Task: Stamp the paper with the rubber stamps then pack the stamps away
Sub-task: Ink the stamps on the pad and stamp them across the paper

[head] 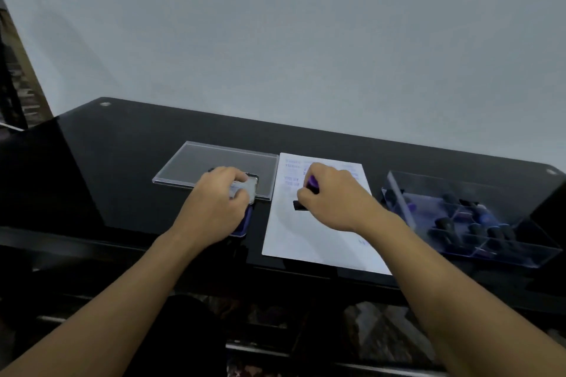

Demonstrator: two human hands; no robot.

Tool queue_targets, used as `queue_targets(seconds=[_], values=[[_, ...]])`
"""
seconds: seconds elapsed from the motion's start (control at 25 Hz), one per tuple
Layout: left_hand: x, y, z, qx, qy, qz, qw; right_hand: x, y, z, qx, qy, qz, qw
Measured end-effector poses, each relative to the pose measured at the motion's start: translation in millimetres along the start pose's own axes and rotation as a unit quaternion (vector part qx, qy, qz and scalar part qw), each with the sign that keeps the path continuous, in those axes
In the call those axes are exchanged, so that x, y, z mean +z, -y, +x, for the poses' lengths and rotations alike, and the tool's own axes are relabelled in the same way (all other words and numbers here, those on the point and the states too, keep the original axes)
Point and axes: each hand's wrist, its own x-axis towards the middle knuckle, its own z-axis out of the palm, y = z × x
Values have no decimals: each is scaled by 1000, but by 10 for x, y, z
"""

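Gripping a purple-handled rubber stamp (312,183), the right hand (333,199) has its fingers curled round the handle from above. The stamp's black base sits down on the upper left part of the paper (306,239). The sheet lies flat on the black glossy desk (122,162), its near edge close to the desk's front edge. Faint blue-violet prints mark its top and its upper left side, too blurred to read, with one more small mark near its lower right edge. The left hand (214,202) is just left of the paper, clamped on the ink pad (245,222) – the pad's blue body shows under the palm. The fingertips pinch a pale grey part (249,190) at its far end, which may be the lid, though the blur leaves that unsure. Behind the left hand a clear flat lid (214,162) rests on the desk, its near edge partly covered by the fingers. To the right of the paper and apart from it stands a clear box (505,257) with dividers, holding more dark stamps (444,226) – some with purple or blue parts – lying in its compartments. Both forearms reach in from the near side, and the hands are separated by the paper's left edge.
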Motion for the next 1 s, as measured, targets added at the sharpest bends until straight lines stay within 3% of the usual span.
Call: queue_targets(seconds=[0.24,0.4,1.0], values=[[660,-628,-85,56,99,-5,994,-372,-680,-375,78,-18,-39,996],[956,-646,-201,77,152,15,985,-370,-901,-535,90,-7,-49,995],[1062,-543,-298,102,137,48,984,24,-962,-559,90,4,-118,989]])
